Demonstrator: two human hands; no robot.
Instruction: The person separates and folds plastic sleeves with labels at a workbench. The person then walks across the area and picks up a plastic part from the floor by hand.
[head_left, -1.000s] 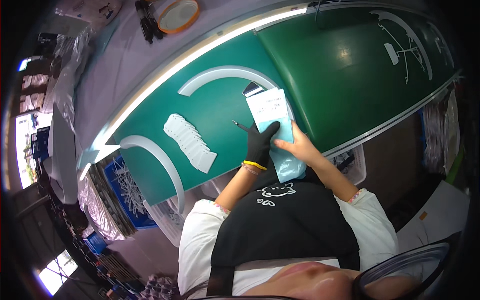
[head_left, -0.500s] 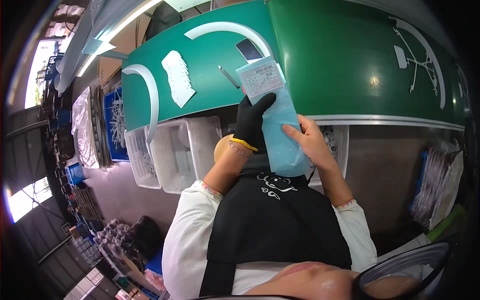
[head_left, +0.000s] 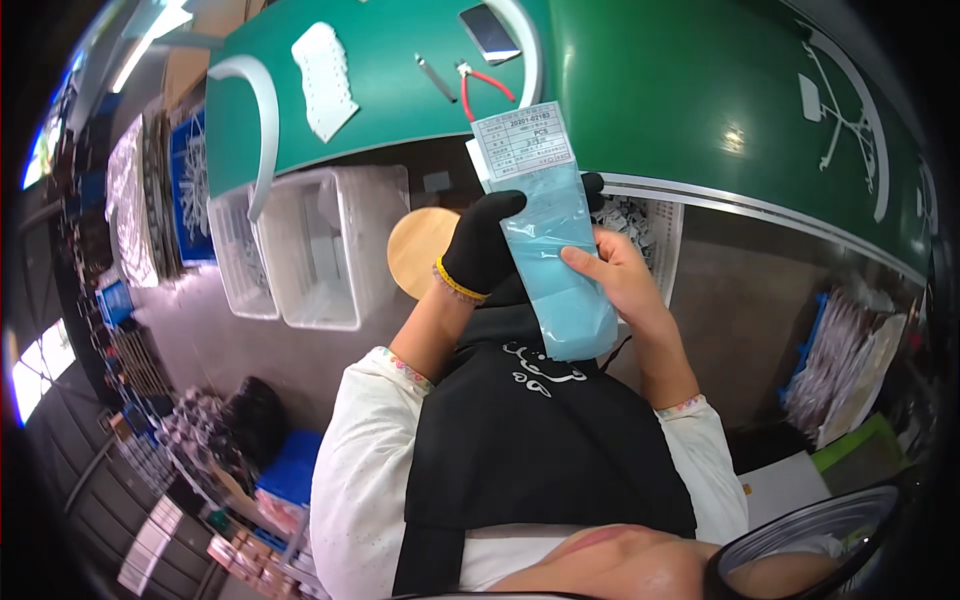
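A stack of light-blue plastic bags (head_left: pixel 560 300) is held upright in front of my body, with a printed white label (head_left: pixel 522 140) at its top end. My left hand (head_left: pixel 487 235), in a black glove, grips its left side; the thumb lies over the front and dark fingertips show past the right edge. My bare right hand (head_left: pixel 622 277) pinches the lower right side, thumb on the front, the other fingers mostly hidden behind. Just beyond the label, red-handled pliers (head_left: pixel 486 84) lie on the green table (head_left: pixel 390 105), beside a dark pen-like tool (head_left: pixel 434 78).
A phone (head_left: pixel 489 34), a stack of white plates (head_left: pixel 324 82) and curved white strips (head_left: pixel 262 120) lie on the table. A white frame piece (head_left: pixel 850 125) rests far right. White bins (head_left: pixel 325 300) and a round wooden stool seat (head_left: pixel 415 250) stand below the near edge.
My view has shifted, so the table sits higher in the picture. The pliers have come into sight beyond the label. Both hands keep hold of the bags, and the left fingertips now show at the right edge.
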